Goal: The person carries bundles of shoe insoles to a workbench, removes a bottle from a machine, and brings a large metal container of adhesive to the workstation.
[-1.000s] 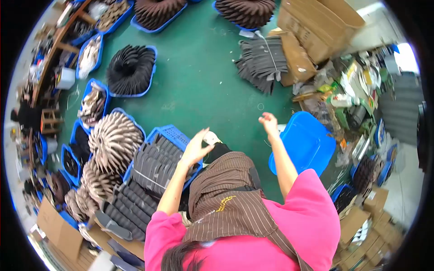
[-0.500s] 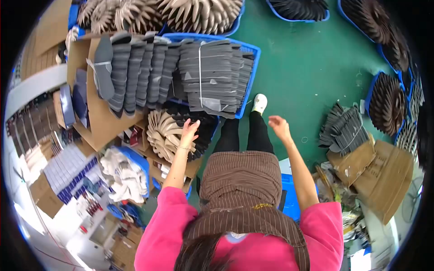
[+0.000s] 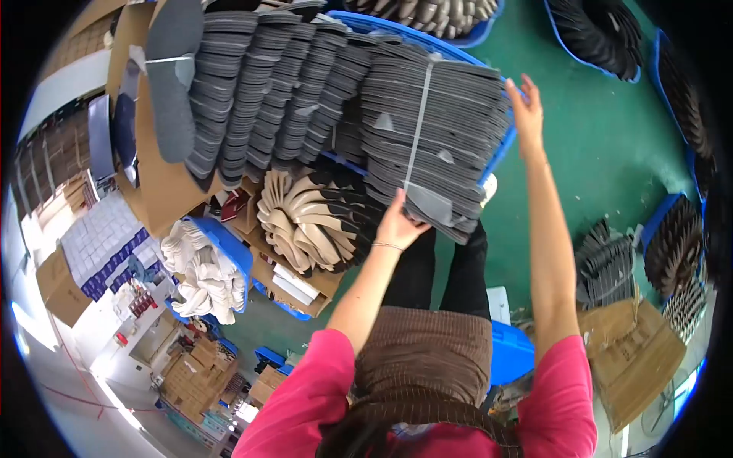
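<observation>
A thick bundle of grey insoles (image 3: pixel 443 130), bound with a white strap, lies at the right end of a blue crate (image 3: pixel 405 29). My left hand (image 3: pixel 400 227) is against the bundle's near edge, its fingers apart. At the bundle's right end is my right hand (image 3: pixel 527 114), fingers spread and raised beside the crate's rim; whether it touches the insoles I cannot tell. Left of the bundle stand several more stacks of grey insoles (image 3: pixel 275 91), side by side. One insole (image 3: pixel 172 76) faces outward at the far left, with a white tie across it.
Beige and black curved pieces (image 3: pixel 305 221) fan out in a container below the crate. White pieces fill a blue bin (image 3: pixel 225 248) on the left. Another bundle (image 3: pixel 605 263) and flattened cardboard (image 3: pixel 634 359) lie on the right. Blue baskets line the green floor (image 3: pixel 580 168).
Both hands have come up from the air above my legs to the strapped bundle, left to its near edge, right to its right end. The crate looks closer now.
</observation>
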`<state>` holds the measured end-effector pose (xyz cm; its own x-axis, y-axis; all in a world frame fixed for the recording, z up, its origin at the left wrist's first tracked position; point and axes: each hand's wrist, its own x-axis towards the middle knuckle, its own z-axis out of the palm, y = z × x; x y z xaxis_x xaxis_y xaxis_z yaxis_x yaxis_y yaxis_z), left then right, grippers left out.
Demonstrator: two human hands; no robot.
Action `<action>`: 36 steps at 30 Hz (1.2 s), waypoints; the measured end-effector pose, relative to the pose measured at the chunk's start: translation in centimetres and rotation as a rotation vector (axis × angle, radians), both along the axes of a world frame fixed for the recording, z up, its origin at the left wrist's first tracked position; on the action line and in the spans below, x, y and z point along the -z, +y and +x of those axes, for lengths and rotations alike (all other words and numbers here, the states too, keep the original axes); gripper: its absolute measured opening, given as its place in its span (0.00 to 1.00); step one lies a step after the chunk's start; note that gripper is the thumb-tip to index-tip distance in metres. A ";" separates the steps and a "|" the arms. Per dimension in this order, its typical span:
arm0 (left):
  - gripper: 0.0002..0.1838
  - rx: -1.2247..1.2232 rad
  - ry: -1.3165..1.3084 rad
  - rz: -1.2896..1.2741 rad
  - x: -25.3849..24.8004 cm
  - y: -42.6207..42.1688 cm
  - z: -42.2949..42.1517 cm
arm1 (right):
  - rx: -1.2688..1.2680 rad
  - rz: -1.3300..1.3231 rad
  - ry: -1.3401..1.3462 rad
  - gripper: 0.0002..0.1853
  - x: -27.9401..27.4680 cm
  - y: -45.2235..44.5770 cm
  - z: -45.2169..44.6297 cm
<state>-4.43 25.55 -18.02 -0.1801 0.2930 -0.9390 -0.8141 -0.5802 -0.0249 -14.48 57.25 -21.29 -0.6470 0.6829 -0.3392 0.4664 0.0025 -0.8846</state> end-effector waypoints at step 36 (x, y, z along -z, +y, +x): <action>0.31 -0.097 0.251 -0.037 6.0 -11.2 5.0 | -0.504 0.456 0.092 0.35 -20.2 -15.4 17.3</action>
